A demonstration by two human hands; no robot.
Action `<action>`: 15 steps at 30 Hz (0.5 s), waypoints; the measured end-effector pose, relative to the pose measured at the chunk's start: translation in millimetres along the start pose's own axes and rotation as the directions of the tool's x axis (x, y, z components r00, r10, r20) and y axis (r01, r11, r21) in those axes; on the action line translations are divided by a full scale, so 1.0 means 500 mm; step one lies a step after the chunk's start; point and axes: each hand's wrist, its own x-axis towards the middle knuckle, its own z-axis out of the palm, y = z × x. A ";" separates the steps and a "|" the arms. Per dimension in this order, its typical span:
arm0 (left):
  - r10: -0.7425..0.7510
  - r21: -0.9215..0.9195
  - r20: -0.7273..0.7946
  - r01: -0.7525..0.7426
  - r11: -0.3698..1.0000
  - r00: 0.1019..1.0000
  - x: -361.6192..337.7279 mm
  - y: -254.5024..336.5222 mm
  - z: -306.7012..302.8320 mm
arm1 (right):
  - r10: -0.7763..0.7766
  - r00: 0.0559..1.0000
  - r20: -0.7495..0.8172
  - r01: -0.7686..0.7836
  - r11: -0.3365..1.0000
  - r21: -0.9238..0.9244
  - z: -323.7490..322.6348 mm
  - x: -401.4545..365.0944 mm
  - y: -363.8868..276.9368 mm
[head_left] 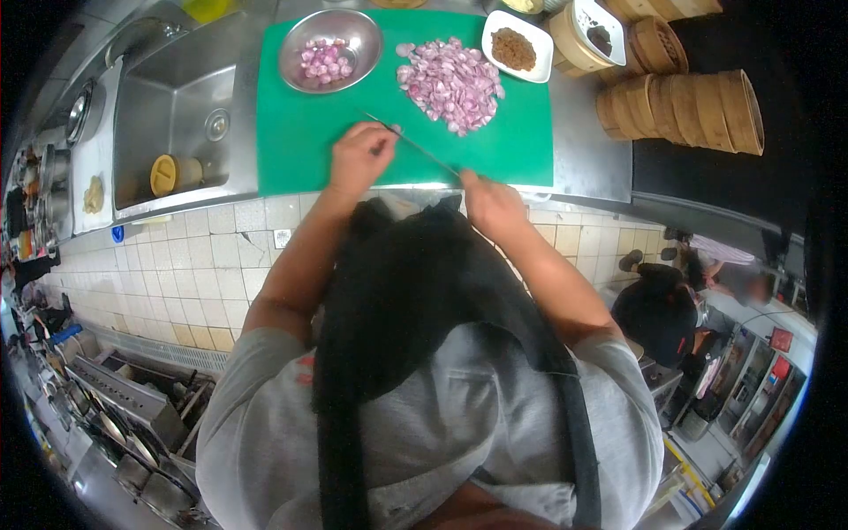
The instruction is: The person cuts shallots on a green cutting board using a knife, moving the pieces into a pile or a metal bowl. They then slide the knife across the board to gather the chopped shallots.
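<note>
My right hand is closed round the handle of a knife, whose thin blade slants up and left across the green cutting board. At the blade's far part, my left hand is on the board with its fingers curled. A small pinkish shallot piece shows at its fingertips beside the blade; the fingers hide most of what they pinch. Beyond the knife lies a heap of sliced shallots. Peeled shallots lie in a steel bowl at the board's back left.
A white dish of brown paste overlaps the board's back right corner. Farther right are bamboo steamers and a white container. To the left is a steel sink with a yellow-lidded tub. Another person is low at the right.
</note>
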 end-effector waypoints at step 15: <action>0.024 0.020 0.000 -0.024 1.000 1.000 -0.003 -0.006 0.000 | -0.052 0.997 -0.063 0.053 0.998 0.018 -0.028 -0.009 -0.023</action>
